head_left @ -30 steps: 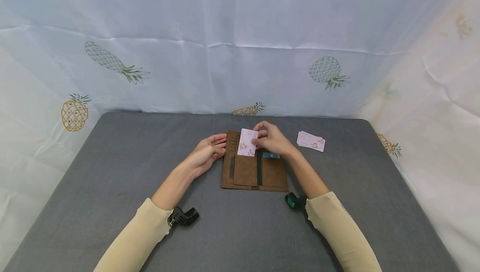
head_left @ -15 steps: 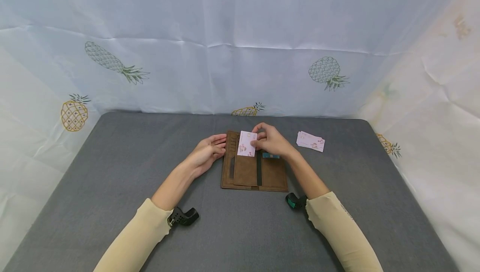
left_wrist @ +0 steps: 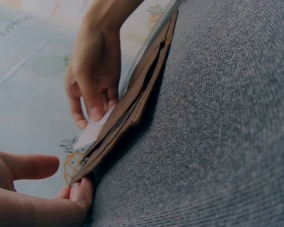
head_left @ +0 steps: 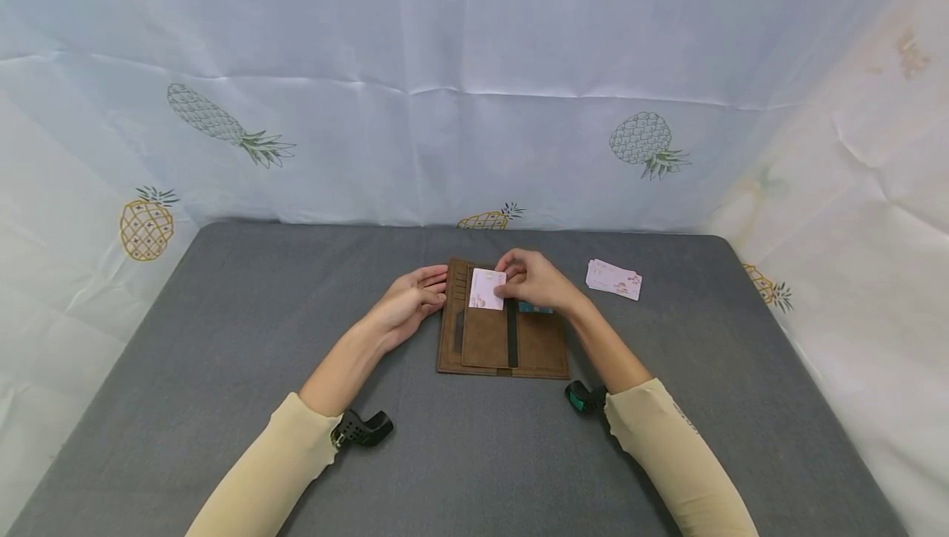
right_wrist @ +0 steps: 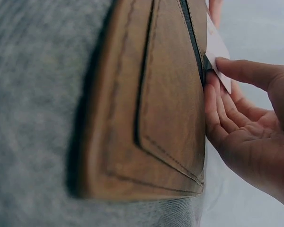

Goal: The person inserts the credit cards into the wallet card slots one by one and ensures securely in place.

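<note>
We see a brown wallet (head_left: 485,343) lying open on a gray cloth-covered table (head_left: 334,273), near the middle of its width, with a column of slots along its left side. The right hand (head_left: 539,280) pinches a pale pink card (head_left: 486,290) by its right edge, thumb on the upper face and fingers behind. We note the card standing over the upper left of the wallet; in the left wrist view its lower part passes behind the edge of a leather panel. The left hand (head_left: 406,304) rests its fingertips against the wallet's left edge, its fingers loosely extended and its thumb clear of the leather, so that we read it as grasping nothing.

To the right of the card, we find a dark vertical strip (head_left: 512,339) and, beyond it, a blue-green slip (head_left: 535,307) showing partly below the right hand. A fanned stack of pink cards (head_left: 614,279) lies on the table farther right, apart from the wallet. Behind the table's far edge we observe a white cloth backdrop (head_left: 445,26) printed with pineapples. Both forearms wear cream sleeves (head_left: 259,471).
</note>
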Tool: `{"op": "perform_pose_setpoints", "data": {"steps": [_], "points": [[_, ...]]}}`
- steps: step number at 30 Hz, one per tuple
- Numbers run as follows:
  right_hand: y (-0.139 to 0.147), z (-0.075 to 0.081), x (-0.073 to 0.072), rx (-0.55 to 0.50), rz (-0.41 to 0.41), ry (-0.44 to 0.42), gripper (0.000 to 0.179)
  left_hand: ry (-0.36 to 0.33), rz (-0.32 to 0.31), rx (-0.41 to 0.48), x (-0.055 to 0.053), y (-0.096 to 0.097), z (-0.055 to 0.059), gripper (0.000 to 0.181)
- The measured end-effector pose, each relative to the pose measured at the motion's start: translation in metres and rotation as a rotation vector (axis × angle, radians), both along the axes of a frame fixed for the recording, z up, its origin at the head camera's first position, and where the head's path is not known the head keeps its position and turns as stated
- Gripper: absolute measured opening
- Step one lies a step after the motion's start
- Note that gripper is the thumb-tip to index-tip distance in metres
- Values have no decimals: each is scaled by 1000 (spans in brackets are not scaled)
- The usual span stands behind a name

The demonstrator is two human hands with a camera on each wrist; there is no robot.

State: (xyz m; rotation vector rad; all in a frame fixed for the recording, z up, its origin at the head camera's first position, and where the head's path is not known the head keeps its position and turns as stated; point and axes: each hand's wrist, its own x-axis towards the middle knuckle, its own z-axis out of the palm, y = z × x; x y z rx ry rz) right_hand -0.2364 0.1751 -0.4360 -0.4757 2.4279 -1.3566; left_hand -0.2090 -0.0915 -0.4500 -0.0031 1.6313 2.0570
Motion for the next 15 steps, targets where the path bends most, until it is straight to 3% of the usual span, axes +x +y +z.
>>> {"op": "perform_pose_setpoints", "data": {"steps": [15], "points": [[1,1,2,34,112,29,20,-9,4,1,0,-1,0,76]]}}
